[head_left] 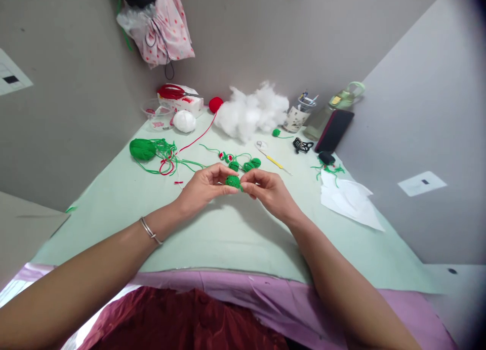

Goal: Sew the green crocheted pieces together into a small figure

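Pinching green crochet [233, 182], both hands [203, 187] [269, 189], tub lettering [158, 123] illegible

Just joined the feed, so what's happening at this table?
Someone is handling a small green crocheted piece: the left hand grips its body, the right hand pinches at its right end. Just beyond lie other green pieces and a yellow-handled tool. White stuffing is heaped farther back, beside a red yarn ball.

Rounded green crochet piece [233, 182] — handheld
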A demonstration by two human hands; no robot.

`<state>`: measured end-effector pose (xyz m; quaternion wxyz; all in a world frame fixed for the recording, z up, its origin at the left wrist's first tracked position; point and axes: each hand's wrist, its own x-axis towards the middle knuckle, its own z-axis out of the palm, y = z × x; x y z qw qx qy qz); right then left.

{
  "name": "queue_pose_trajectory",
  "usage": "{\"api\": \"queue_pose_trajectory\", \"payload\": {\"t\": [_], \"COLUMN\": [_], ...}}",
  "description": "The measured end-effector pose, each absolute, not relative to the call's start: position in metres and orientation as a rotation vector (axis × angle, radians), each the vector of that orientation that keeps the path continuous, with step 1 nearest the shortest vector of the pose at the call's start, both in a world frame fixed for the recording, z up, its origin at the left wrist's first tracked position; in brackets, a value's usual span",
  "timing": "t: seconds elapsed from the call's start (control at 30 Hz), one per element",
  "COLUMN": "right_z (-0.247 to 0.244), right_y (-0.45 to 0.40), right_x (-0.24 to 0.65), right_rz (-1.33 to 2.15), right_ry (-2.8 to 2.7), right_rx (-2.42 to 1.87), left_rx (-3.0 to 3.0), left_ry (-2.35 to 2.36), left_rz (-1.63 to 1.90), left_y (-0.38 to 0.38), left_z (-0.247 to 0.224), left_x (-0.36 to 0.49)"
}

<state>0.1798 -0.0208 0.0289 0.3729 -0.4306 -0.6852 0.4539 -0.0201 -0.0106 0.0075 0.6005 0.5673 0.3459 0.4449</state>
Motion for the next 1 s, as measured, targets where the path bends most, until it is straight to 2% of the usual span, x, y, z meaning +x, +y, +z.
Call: {"api": "queue_pose_trajectory", "payload": {"t": [0.17, 0.47, 0.6, 0.7, 0.8, 1.0], "right_z": [0.031, 0.031, 0.026, 0.029, 0.037, 0.041], "right_y": [-0.034, -0.041, -0.041, -0.04, -0.038, -0.037], "right_x": [0.172, 0.168, 0.166, 0.167, 0.171, 0.172], "right_rz": [0.989, 0.09, -0.078, 0.066, 0.326, 1.085], "right_ry": [-1.801, -2.334, -2.351, -2.317, -2.029, -1.616], "right_rx": [-1.184, -1.258, -1.254, -1.143, -1.077, -1.078], "left_rx": [1.341, 1.511, 1.685, 1.711, 1.682, 1.664], "left_ry": [0.845, 0.899, 0.92, 0.876, 0.898, 0.828], "left_rz": [1.0, 0.969, 0.913, 0.848, 0.802, 0.785], "left_y": [-0.011, -0.015, -0.014, -0.014, -0.015, -0.016], "left_z": [0.008, 0.004, -0.002, -0.004, -0.003, 0.002], "left_x": [-0.018, -0.015, -0.014, -0.013, -0.012, -0.015]}}
